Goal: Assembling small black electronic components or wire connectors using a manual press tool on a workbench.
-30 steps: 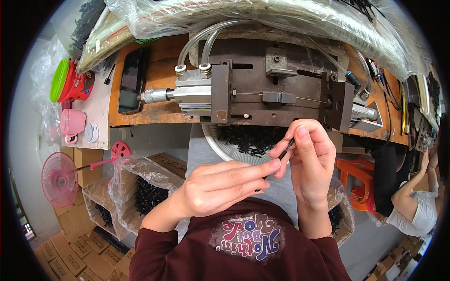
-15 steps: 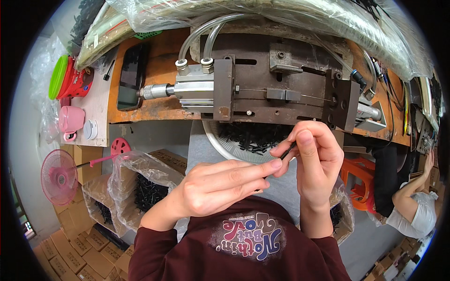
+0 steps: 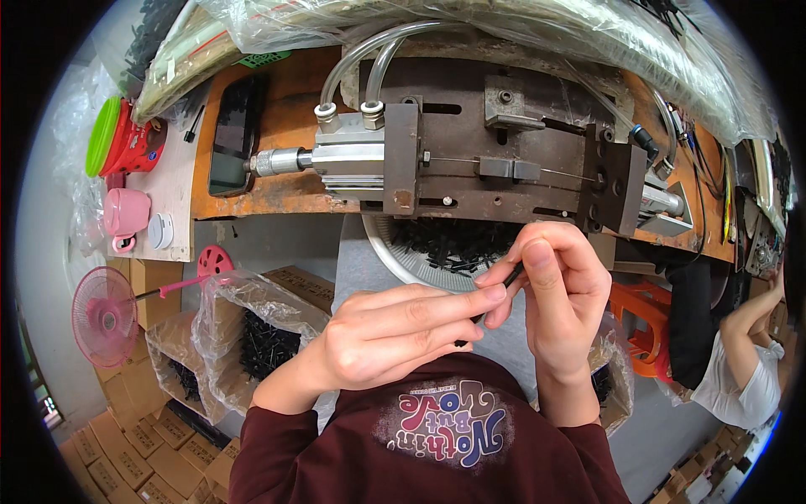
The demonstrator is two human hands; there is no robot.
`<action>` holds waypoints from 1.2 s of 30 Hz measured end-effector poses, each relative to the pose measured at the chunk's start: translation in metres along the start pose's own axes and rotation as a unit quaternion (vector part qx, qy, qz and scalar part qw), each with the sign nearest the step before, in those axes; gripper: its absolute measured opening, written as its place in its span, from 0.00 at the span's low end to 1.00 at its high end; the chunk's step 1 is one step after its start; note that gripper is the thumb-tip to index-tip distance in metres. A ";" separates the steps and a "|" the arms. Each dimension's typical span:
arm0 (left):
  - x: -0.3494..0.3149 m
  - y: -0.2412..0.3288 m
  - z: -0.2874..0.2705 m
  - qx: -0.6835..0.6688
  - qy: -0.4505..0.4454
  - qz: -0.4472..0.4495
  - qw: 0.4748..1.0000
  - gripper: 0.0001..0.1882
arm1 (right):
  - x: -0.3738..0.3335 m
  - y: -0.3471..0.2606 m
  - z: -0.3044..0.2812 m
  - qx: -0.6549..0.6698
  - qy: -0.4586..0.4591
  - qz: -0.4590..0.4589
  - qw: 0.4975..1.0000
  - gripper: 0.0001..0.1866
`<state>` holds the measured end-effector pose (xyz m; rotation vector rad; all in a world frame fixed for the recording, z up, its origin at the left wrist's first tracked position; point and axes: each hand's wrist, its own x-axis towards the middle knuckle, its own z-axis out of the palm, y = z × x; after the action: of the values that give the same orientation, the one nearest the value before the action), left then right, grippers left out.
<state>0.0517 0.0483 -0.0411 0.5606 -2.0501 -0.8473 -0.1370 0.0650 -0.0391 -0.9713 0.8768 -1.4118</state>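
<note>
A thin black rod-like piece point(image 3: 513, 274) is pinched between the thumb and fingers of my right hand point(image 3: 564, 294). My left hand point(image 3: 369, 332) reaches across from the left, its fingers long and pressed together, their tips meeting the lower end of that piece. Under the left fingers a small black end point(image 3: 461, 343) pokes out, so this hand also grips something dark, mostly hidden. Beyond both hands, a pale round basin point(image 3: 388, 262) holds a heap of short black pieces point(image 3: 453, 244). Above it sits a dark metal fixture point(image 3: 470, 189) with a small steel block point(image 3: 508, 169) on a thin rod.
An air cylinder point(image 3: 348, 164) with clear hoses is at the fixture's left, beside a phone point(image 3: 235, 139). Plastic-lined boxes of black pieces point(image 3: 267, 344) flank my lap. A pink fan point(image 3: 105, 317) is left; an orange stool point(image 3: 642, 323) and another person point(image 3: 743, 370) are right.
My right hand has shifted slightly left, with the black piece. The black end beneath my left fingers shows more clearly. At the far right, the other person's arm has moved.
</note>
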 end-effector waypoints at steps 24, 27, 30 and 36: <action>0.040 -0.012 0.026 0.276 0.049 -0.033 0.959 0.13 | 0.165 -0.147 -0.047 -0.777 0.079 -0.304 0.545 0.17; 0.046 -0.015 0.035 0.296 0.041 -0.017 0.954 0.12 | 0.210 -0.148 -0.076 -0.853 0.030 -0.291 0.432 0.21; 0.046 -0.015 0.037 0.312 0.030 -0.027 0.949 0.12 | 0.240 -0.142 -0.084 -0.889 -0.003 -0.230 0.397 0.21; 0.052 -0.017 0.035 0.312 0.020 -0.036 0.949 0.12 | 0.251 -0.140 -0.070 -0.879 -0.054 -0.199 0.429 0.16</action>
<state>-0.0052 0.0162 -0.0413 0.9873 -2.2611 -0.1986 -0.2559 -0.1774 0.0816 -2.8891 2.1158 -0.0767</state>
